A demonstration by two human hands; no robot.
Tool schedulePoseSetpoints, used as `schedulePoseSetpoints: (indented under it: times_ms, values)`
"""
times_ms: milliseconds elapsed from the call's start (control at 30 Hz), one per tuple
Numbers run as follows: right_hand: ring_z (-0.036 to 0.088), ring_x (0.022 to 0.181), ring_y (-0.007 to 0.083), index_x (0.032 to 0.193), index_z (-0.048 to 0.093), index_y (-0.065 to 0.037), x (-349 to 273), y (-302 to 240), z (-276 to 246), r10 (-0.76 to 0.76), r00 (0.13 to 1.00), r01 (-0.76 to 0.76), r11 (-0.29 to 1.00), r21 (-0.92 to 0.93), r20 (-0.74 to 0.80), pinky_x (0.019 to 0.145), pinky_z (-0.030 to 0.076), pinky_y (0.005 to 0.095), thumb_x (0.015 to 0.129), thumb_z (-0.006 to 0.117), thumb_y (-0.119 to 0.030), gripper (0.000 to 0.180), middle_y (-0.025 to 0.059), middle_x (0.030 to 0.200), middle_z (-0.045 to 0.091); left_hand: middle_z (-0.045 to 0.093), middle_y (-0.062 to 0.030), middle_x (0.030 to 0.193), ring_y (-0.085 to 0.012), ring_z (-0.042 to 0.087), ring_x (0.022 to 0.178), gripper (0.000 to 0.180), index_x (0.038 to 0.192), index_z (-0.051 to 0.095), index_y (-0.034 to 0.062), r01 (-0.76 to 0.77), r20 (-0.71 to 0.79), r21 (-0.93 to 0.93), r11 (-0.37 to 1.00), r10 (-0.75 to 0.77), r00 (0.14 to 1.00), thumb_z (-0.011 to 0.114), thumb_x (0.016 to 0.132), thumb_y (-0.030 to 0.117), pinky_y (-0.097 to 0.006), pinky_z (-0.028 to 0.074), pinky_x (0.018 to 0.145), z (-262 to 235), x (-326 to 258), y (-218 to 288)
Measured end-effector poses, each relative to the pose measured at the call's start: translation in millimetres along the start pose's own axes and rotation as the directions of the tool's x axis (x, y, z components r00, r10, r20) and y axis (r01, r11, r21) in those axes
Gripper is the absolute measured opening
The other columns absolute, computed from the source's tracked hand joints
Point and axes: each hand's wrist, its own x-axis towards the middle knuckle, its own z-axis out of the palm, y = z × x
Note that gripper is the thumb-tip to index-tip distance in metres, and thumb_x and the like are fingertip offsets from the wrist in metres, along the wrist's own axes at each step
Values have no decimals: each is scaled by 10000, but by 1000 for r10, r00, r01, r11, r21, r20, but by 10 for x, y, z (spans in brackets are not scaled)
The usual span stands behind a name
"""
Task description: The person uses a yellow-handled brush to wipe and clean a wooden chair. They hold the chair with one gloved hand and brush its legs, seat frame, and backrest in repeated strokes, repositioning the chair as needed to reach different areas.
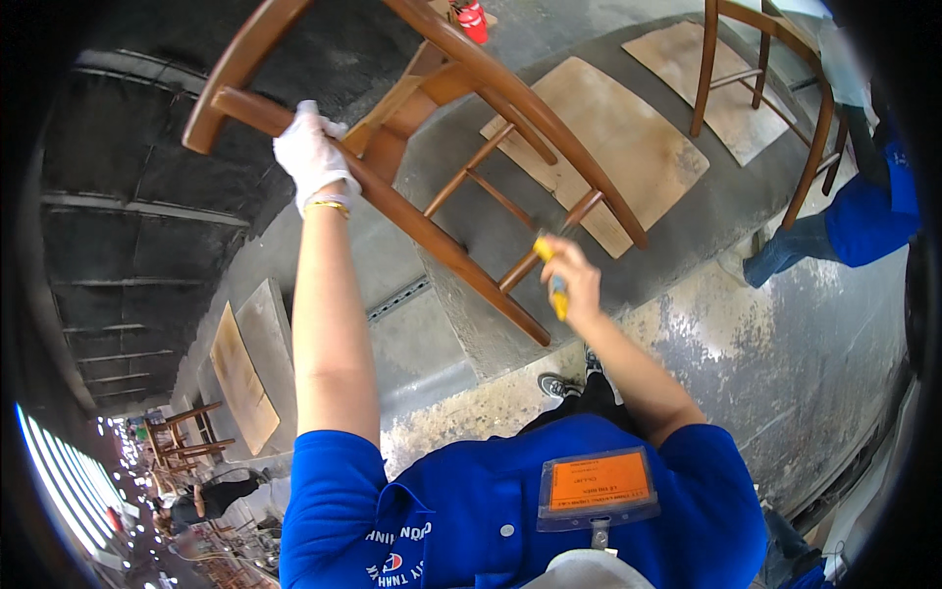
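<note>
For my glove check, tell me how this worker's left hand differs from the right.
The left hand wears a white glove; the right hand is bare.
The left hand grips a brown wooden chair frame; the right hand holds a yellow tool.
The left hand has a band at its wrist; the right hand shows none.
Both are closed around what they hold.

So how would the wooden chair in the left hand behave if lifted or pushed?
Wooden chair: probably stiff, since rungs brace it. Likely fairly light for its size, being mostly open frame. Its glossy finish may be slightly slippery, though the gloved left hand should help.
</note>
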Motion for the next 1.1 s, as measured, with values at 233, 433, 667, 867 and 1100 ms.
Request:
schedulePoseSetpoints:
  times_ms: [233,433,667,867,1100]
  values:
    - [715,1216,260,770,741,-84,-455,30,-368,400,861,-493,806,328,314,1041,560,358,814,776,118,209,113,1314,751,584,-44,639,-187,600,584,198,881,622,59,137,194,-243,960,-91,977,757,977,168,-359,521,648,-68,-899,355]
    - [693,1256,271,806,753,-56,-520,-96,-1227,490,862,-490,735,469,132,1084,535,402,830,792,102,164,155,1345,747,618,-29,732,-147,565,606,132,1017,721,19,-34,200,-396,918,123,972,814,965,98,-363,569,686,-65,-1205,874]
    - [683,1270,276,806,732,-57,799,-735,-302,93,988,-150,711,687,120,1042,554,393,880,816,18,135,172,1404,727,656,-29,751,-123,598,661,142,1043,740,-10,-15,220,-381,924,106,970,798,992,110,-338,542,720,1,-1344,881]
    - [759,1160,334,814,691,-72,1601,-806,297,-296,927,324,941,96,-231,909,631,393,775,679,119,195,139,1338,756,608,-23,684,-116,566,639,204,859,733,14,-110,235,-267,957,176,956,773,1016,139,-344,555,701,9,-1031,728]
    - [735,1278,371,772,657,-86,1441,-765,735,-465,765,265,858,-440,-446,966,641,424,774,721,60,160,132,1361,748,603,-22,645,-131,593,608,325,735,687,53,-83,262,-255,963,152,953,777,1015,192,-338,567,670,15,-808,713]
